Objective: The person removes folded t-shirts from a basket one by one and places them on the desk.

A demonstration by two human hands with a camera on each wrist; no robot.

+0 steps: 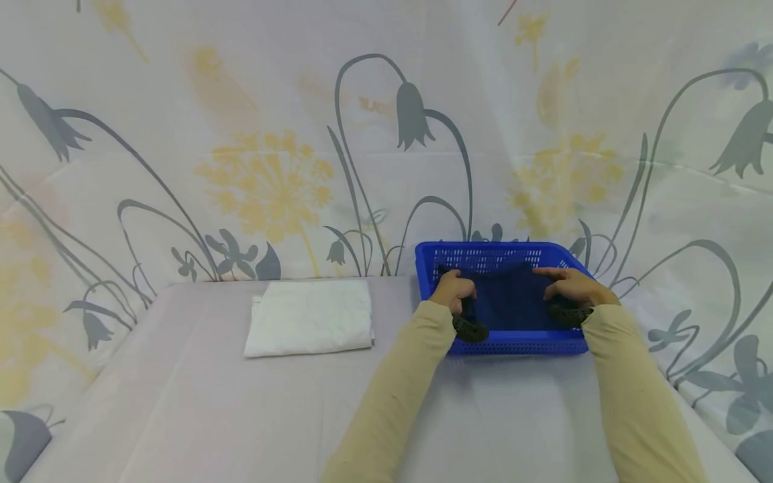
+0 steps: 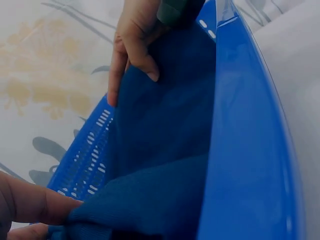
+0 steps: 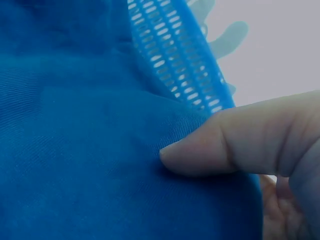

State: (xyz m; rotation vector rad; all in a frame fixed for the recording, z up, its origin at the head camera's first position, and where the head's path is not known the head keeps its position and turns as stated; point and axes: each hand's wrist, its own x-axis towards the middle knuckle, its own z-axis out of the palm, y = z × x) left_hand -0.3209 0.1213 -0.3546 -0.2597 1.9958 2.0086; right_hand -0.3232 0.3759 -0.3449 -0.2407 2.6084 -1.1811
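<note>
A dark blue cloth point(image 1: 510, 295) lies inside a blue plastic basket point(image 1: 483, 246) with slotted walls. My left hand point(image 1: 454, 291) pinches the cloth near the basket's left side; the left wrist view shows a gathered fold at the fingertips point(image 2: 55, 207). Toward the basket's right side, my right hand point(image 1: 576, 287) holds the cloth's other edge. In the right wrist view its thumb point(image 3: 200, 150) presses on the ribbed fabric while other fingers sit behind the edge. The cloth's underside and the basket floor are hidden.
A folded white cloth point(image 1: 311, 318) lies on the pale-covered table point(image 1: 241, 416), left of the basket. Behind the table hangs a flower-printed curtain point(image 1: 374, 168), close to the basket's back rim. Dark straps circle both wrists.
</note>
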